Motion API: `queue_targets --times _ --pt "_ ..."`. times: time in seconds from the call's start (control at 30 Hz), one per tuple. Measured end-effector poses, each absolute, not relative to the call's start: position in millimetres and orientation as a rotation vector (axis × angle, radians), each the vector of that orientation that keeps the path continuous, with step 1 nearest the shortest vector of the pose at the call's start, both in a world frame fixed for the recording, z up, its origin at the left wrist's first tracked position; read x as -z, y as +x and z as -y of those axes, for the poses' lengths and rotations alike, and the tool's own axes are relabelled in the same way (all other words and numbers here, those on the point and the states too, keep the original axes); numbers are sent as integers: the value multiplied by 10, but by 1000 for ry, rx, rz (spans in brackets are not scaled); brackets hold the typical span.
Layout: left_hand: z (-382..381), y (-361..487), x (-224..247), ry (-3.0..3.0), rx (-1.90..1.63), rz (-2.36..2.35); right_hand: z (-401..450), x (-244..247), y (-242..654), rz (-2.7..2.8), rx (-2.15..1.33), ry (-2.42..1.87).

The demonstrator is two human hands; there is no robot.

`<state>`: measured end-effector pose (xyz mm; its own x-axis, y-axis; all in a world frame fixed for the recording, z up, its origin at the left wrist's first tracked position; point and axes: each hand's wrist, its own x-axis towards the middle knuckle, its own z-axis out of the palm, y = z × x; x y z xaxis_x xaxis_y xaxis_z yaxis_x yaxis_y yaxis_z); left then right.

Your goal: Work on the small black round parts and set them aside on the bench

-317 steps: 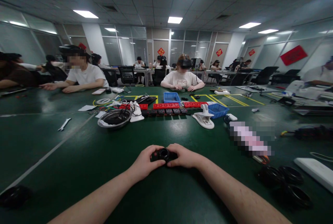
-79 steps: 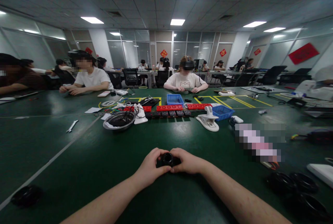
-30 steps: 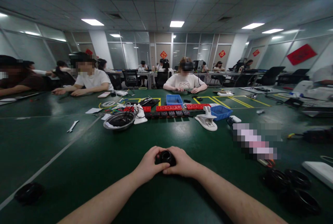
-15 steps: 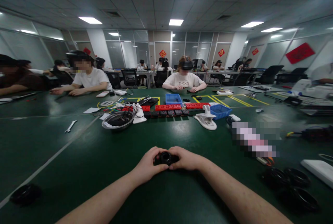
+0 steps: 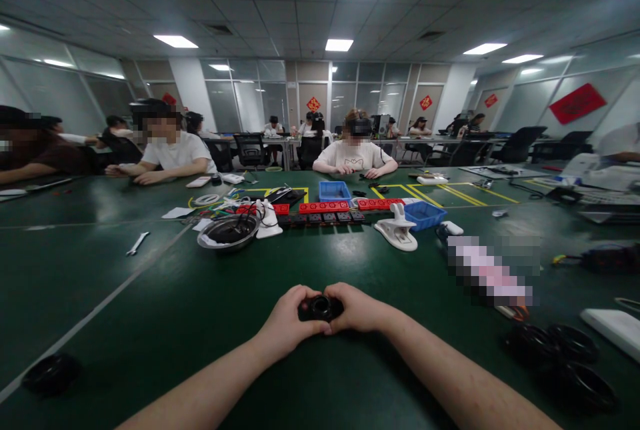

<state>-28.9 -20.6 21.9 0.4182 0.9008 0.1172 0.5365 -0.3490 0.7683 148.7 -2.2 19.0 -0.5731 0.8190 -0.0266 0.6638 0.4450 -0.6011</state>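
A black part with a round ring-shaped opening (image 5: 321,308) is held low over the green table (image 5: 225,310), in the middle of the view. My left hand (image 5: 290,318) grips its left side, thumb along the near edge. My right hand (image 5: 356,309) is closed round its right side. Both thumbs come together in front of the part, and the fingers behind it are partly hidden. Several black rings (image 5: 577,343) lie at the lower right, and a single black ring (image 5: 52,374) rests at the lower left.
Beyond the hands are a metal bowl (image 5: 227,243), a white clamp stand (image 5: 399,230), blue trays (image 5: 424,215) and red socket strips (image 5: 324,207). A wrench (image 5: 137,243) lies at left. Across the table a person in a white shirt (image 5: 355,157) works.
The left thumb has shifted slightly right, closer to the right thumb, and the black part sits slightly lower in the view. Both hands still hold it.
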Motion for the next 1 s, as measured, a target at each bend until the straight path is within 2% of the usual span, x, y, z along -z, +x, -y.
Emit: queue_targets --times 0.27,0.37,0.47,0.7,1.0 --pt "250 -263 -187 2022 -789 -1397 180 -160 1257 2375 -309 -1580" --pt "212 -275 -167 2031 -800 -1366 225 -163 1219 2358 -218 -1660" --pt "175 -297 -159 2045 -790 -1260 227 -203 1269 2381 -285 -1592" --pt "166 -343 -209 2070 -719 -1084 102 -267 1457 2483 -675 -1212" --pt "166 -350 -219 2106 -669 -1073 18 -244 1535 2526 -809 -1039"
